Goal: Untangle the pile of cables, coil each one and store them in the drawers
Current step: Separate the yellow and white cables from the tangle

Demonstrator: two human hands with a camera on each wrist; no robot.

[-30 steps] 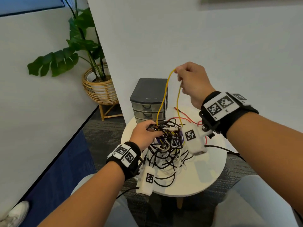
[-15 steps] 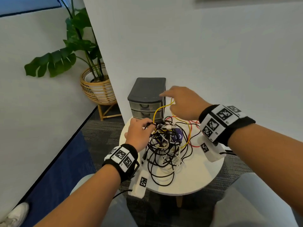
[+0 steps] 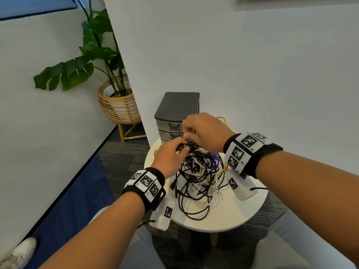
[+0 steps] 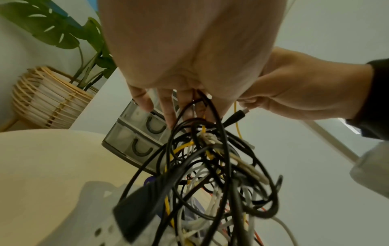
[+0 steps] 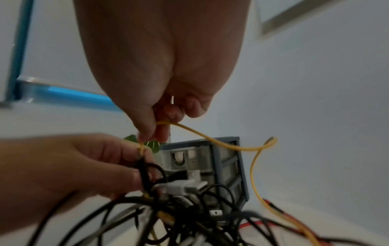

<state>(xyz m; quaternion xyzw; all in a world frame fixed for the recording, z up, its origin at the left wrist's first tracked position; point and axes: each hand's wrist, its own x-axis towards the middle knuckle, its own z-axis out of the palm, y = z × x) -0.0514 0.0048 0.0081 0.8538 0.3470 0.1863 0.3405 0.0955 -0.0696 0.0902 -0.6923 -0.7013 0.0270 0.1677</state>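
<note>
The right hand (image 3: pixel 206 131) pinches a thin yellow cable (image 5: pixel 221 143) between thumb and fingertips, just in front of the drawer unit (image 3: pixel 177 113). From that pinch the yellow cable loops out to the right of the drawer unit and drops back into the pile of cables (image 3: pixel 198 171). The left hand (image 3: pixel 169 156), touching the right one at the fingertips, has its fingers curled round the top of the pile, gripping several black strands where the yellow cable comes out. The pile, a tangle of black, white, yellow and red leads, hangs partly lifted from that grip and spreads over the round white surface (image 3: pixel 229 216) in front of the drawer unit. The drawer unit stands at the far edge of the surface, against the wall, its drawers closed. To the left of the drawer unit, on the floor, a potted plant (image 3: pixel 116 94) sits in a wicker basket.
</note>
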